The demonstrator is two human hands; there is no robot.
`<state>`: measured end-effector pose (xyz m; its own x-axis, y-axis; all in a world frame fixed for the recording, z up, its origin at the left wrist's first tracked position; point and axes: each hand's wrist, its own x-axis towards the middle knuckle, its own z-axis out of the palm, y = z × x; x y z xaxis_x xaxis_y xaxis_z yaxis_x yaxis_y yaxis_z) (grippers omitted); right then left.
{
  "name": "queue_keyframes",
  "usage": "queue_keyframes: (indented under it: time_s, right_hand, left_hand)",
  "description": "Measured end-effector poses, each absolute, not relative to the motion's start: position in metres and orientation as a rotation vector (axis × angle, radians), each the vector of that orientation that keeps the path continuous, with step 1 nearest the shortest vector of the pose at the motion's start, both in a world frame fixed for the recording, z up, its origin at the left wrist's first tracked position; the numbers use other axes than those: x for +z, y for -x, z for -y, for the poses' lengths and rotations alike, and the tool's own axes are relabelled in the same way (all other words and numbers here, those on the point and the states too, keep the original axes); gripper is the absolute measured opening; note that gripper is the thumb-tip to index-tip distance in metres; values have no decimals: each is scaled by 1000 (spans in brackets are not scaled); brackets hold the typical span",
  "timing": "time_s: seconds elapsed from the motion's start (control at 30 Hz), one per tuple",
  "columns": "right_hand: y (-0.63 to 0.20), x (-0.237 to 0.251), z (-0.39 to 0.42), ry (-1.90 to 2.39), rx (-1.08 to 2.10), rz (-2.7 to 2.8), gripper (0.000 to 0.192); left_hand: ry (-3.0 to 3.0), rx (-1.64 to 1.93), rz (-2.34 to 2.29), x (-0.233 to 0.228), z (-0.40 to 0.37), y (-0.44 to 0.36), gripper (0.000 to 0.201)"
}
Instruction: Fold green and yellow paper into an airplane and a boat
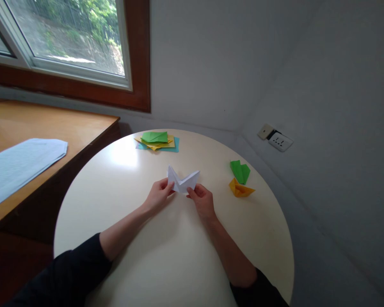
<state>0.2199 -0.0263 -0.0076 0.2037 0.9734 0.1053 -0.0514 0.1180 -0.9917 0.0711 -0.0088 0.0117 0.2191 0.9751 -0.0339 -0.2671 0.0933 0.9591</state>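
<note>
Now my left hand (158, 195) and right hand (202, 200) pinch the white folded paper (182, 181) at center frame; I should pull evenly.

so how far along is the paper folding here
Two folded pieces look finished: a green one and an orange one lie together at the right of the round table. In hand is a white piece, partly folded with two points up, pinched by the left hand and right hand. A stack of coloured sheets at the far edge looks unused, so probably more remain.
</note>
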Motion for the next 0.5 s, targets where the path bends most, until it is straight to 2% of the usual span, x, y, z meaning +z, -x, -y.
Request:
queue_keyframes:
  time_s: [0.23, 0.5]
  right_hand:
    - [-221, -10, 25, 1202, 998, 1004, 30]
    - [-219, -12, 26, 1229, 929, 1076, 25]
  left_hand:
    - [-1092, 1124, -885, 12, 10, -72, 38]
    - [-1413, 1144, -1052, -1, 9, -73, 23]
